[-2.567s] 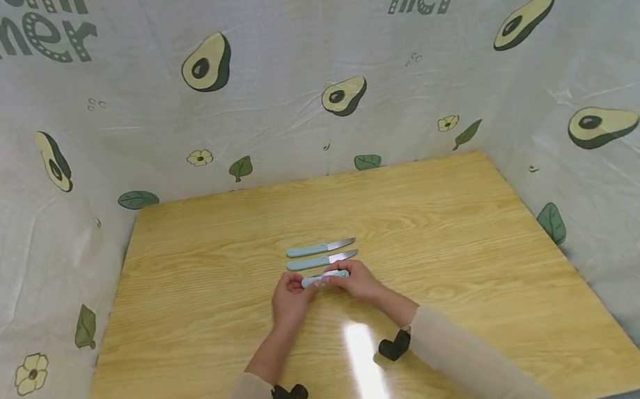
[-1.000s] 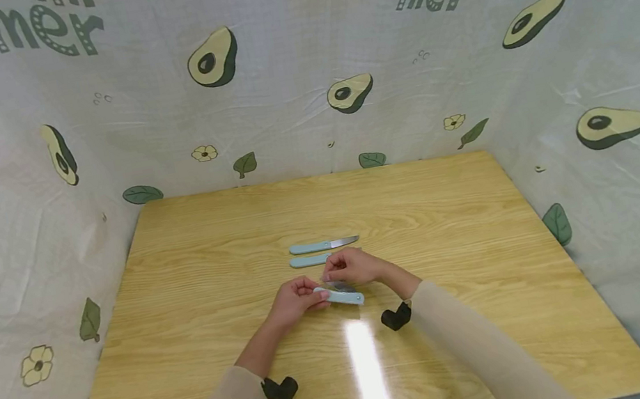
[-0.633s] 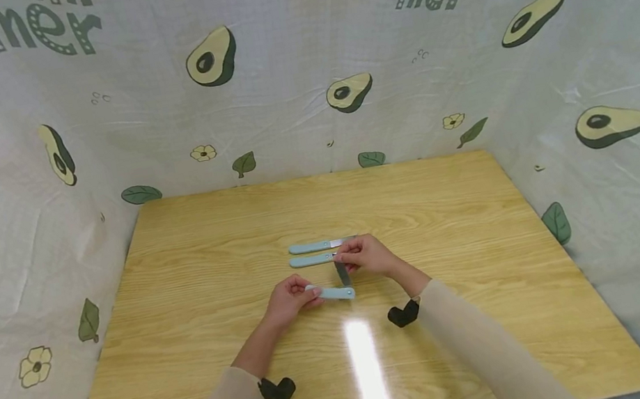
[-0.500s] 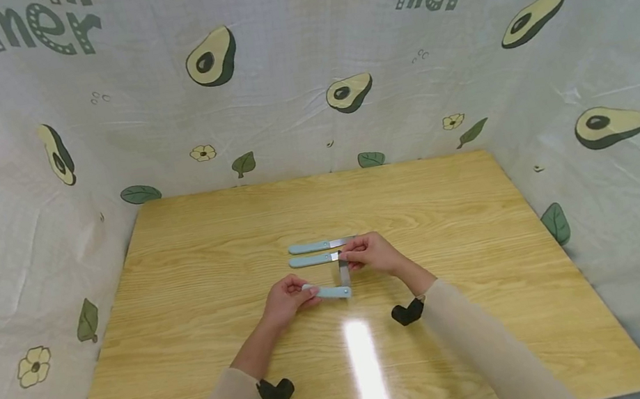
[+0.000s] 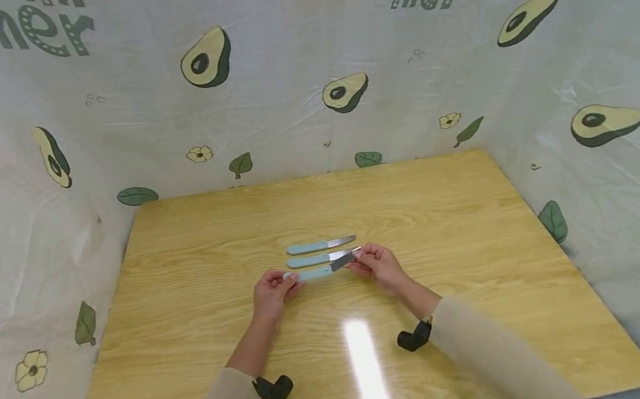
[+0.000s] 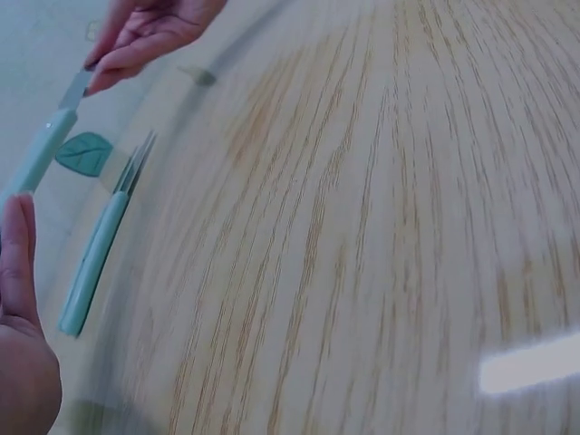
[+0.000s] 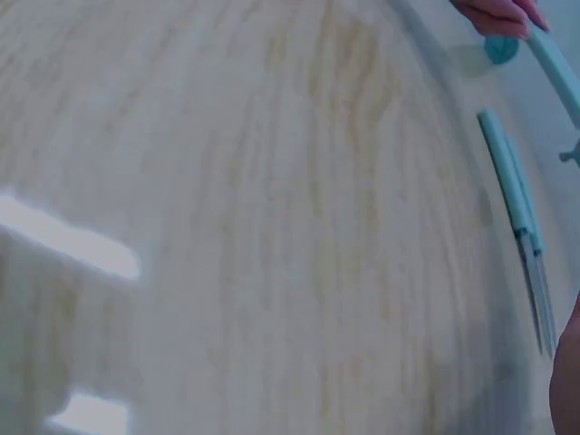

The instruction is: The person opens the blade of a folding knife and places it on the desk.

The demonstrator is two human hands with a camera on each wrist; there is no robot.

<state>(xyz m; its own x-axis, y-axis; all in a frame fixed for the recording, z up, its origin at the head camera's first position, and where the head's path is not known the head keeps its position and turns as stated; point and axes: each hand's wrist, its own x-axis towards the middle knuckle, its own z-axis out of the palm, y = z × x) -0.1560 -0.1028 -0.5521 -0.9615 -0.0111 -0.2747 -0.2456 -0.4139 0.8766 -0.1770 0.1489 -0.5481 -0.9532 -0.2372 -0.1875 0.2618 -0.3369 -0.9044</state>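
Note:
In the head view, my left hand (image 5: 271,297) pinches the butt of a folding knife's (image 5: 315,274) pale blue handle. Thumb and fingers of my right hand (image 5: 382,267) pinch its blade near the tip. That blade points right, swung out nearly in line with the handle. The left wrist view shows this knife (image 6: 41,156) raised above the table. Just beyond it lie two matching folding knives, the farther one (image 5: 307,248) and the nearer one (image 5: 308,261), parallel, blades out to the right. In the right wrist view most of my right hand (image 7: 566,381) is cut off.
A wooden table (image 5: 194,242) carries the knives, with a bright light reflection near its front. Hanging cloth (image 5: 271,59) printed with avocados and leaves encloses the back and sides. Black wrist cameras sit at both sleeves.
The blade has swung out of the held knife's handle, from folded, through a right angle, to nearly straight. My hands have moved apart, left hand leftward. The two lying knives stay put.

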